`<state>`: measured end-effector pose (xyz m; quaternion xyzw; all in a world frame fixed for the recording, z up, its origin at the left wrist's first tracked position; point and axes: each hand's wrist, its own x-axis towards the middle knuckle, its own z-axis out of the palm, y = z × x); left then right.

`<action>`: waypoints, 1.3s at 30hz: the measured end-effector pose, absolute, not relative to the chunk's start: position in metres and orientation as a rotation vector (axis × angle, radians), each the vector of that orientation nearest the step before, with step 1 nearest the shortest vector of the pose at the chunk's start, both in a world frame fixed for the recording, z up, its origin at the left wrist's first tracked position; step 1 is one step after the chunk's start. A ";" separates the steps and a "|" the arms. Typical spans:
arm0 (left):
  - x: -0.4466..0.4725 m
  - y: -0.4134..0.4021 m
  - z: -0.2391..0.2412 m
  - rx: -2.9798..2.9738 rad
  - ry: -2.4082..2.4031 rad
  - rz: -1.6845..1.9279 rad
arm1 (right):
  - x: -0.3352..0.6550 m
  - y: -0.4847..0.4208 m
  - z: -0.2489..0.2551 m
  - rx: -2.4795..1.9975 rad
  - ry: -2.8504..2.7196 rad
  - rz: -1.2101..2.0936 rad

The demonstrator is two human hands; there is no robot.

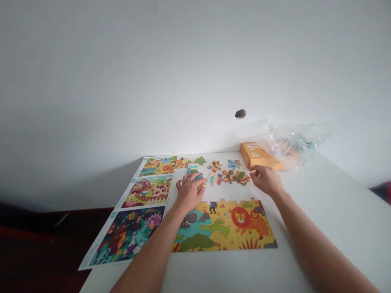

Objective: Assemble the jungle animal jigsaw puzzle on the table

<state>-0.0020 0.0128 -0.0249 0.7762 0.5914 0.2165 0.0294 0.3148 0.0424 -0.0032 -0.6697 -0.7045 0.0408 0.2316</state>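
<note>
My left hand point(188, 192) lies on the white table point(336, 211) with its fingers curled over a blue-green puzzle piece point(198, 177). My right hand point(266, 179) rests further right, fingers bent, its fingertips at the edge of several loose puzzle pieces point(227, 176); whether it holds one is hidden. Just in front of both hands lies a partly joined puzzle point(226, 226) with a lion, a crocodile and a hippo.
A long picture sheet point(134, 211) with three colourful scenes lies along the table's left edge. An orange box point(258, 155) and a crumpled clear plastic bag point(293, 144) sit at the back right by the white wall. Dark floor shows to the left.
</note>
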 end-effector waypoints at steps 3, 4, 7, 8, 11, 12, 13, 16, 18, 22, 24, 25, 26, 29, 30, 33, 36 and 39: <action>-0.002 0.015 -0.026 2.395 1.817 0.660 | 0.330 0.040 0.000 -2.104 -1.892 0.155; -0.002 0.015 -0.026 2.401 1.812 0.662 | 0.334 0.039 0.000 -2.144 -1.907 0.168; -0.002 0.015 -0.026 2.417 1.810 0.672 | 0.341 0.039 -0.005 -2.213 -1.961 0.190; -0.002 0.014 -0.026 2.421 1.815 0.674 | 0.342 0.039 -0.008 -2.224 -1.965 0.194; 0.000 0.012 -0.025 2.448 1.813 0.667 | 0.342 0.041 -0.017 -2.233 -1.948 0.174; 0.000 0.011 -0.024 2.464 1.800 0.661 | 0.342 0.042 -0.019 -2.229 -1.943 0.155; 0.001 0.009 -0.024 2.482 1.776 0.651 | 0.342 0.043 -0.021 -2.225 -1.941 0.136; 0.002 0.007 -0.024 2.525 1.686 0.617 | 0.342 0.045 -0.024 -2.211 -1.948 0.101; 0.002 0.007 -0.024 2.534 1.638 0.608 | 0.343 0.046 -0.022 -2.196 -1.948 0.106; 0.001 0.008 -0.025 2.523 1.584 0.600 | 0.353 0.048 -0.018 -2.189 -1.919 0.195; 0.001 0.008 -0.025 2.514 1.585 0.608 | 0.361 0.048 -0.018 -2.170 -1.946 0.209; 0.001 0.008 -0.025 2.510 1.590 0.613 | 0.365 0.048 -0.018 -2.151 -1.965 0.200; 0.002 0.008 -0.025 2.507 1.594 0.616 | 0.369 0.049 -0.019 -2.129 -1.977 0.185; 0.002 0.008 -0.026 2.502 1.605 0.621 | 0.375 0.050 -0.022 -2.077 -1.991 0.195; 0.003 0.008 -0.026 2.501 1.609 0.623 | 0.375 0.051 -0.023 -2.062 -1.998 0.224; 0.002 0.008 -0.026 2.499 1.611 0.636 | 0.370 0.052 -0.023 -2.016 -2.024 0.297; 0.002 0.009 -0.026 2.506 1.591 0.651 | 0.360 0.049 -0.021 -2.002 -2.027 0.270; 0.002 0.009 -0.026 2.509 1.581 0.667 | 0.344 0.044 -0.019 -2.001 -2.003 0.215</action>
